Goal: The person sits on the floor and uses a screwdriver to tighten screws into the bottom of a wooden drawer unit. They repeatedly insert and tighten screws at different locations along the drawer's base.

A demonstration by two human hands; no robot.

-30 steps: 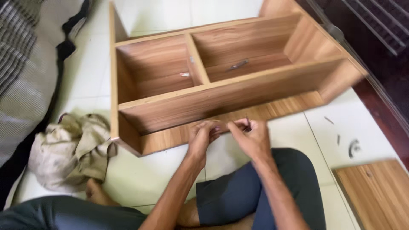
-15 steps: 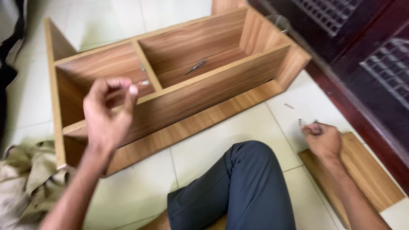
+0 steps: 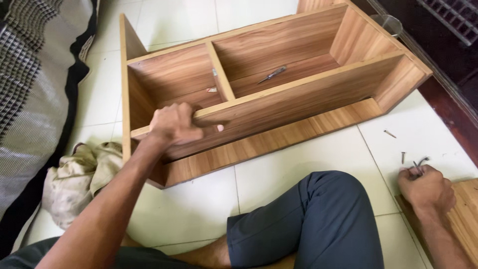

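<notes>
Gripping the wooden cabinet (image 3: 279,99) edge, left hand (image 3: 175,124) clamped; right hand (image 3: 426,188) closed on screws (image 3: 417,167).

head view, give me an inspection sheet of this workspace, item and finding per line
surface: white tiled floor, person seated on it, one knee in dark trousers raised
job's things: wooden shelf unit lying on the floor, open side up, one divider inside; screwdriver lying in its right compartment; loose screws on the tiles; wooden board at right edge
clutter: crumpled beige cloth left of the unit; checked fabric at far left
hands: left hand grips the unit's front panel edge; right hand closed on a few screws by the board
cables: nothing seen
surroundings: dark door frame at right
</notes>
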